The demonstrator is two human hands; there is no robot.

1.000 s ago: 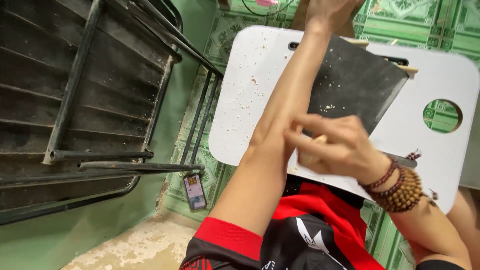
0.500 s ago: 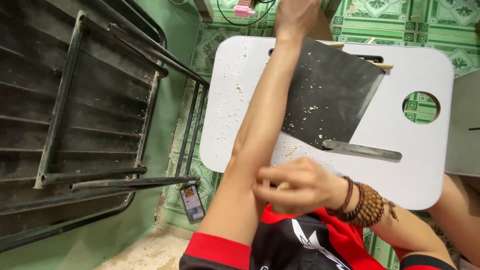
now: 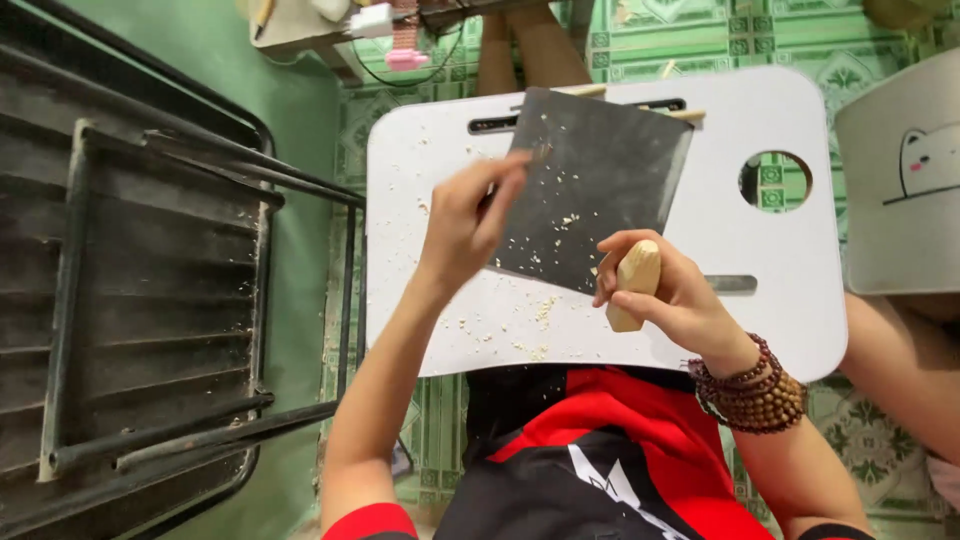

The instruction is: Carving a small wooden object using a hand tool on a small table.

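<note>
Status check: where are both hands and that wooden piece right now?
Left hand at the dark sheet. Right hand grips the wooden piece. Shavings litter the white tray.

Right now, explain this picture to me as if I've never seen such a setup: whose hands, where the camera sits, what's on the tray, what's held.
There is no machine here. A person wears a camera on the head, so the one view looks straight down at that person's own two bare hands and lap.

Across the lap stands a small white lap table with a round hole and slots. On it lies a dark grey sheet, which may be sandpaper, strewn with pale wood shavings.

The right hand, with brown bead bracelets on the wrist, holds a light wooden piece. The left hand reaches to the sheet's left edge; whether it pinches anything is unclear.

Beside the person, a black metal frame leans by a green wall.
</note>
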